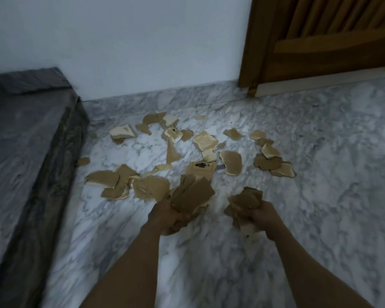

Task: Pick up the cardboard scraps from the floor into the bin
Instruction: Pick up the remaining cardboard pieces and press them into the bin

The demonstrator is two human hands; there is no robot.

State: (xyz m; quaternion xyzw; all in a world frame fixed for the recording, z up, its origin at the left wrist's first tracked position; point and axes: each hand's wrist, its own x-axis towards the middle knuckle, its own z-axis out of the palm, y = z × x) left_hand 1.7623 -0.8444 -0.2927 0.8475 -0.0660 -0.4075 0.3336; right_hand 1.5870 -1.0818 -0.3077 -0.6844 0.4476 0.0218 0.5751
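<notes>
Several torn brown cardboard scraps [231, 162] lie scattered over the marble floor [320, 174] ahead of me. My left hand [167, 215] is shut on a bundle of cardboard pieces [192, 193] held above the floor. My right hand [261, 215] grips a smaller bunch of scraps [246, 200]. A printed piece [201, 166] lies just beyond my left hand's bundle. No bin is in view.
A low mattress with dark grey cover [25, 152] runs along the left side. A white wall [131, 45] stands behind the scraps, and a wooden door [320, 36] is at the upper right. Bare floor stretches to the right.
</notes>
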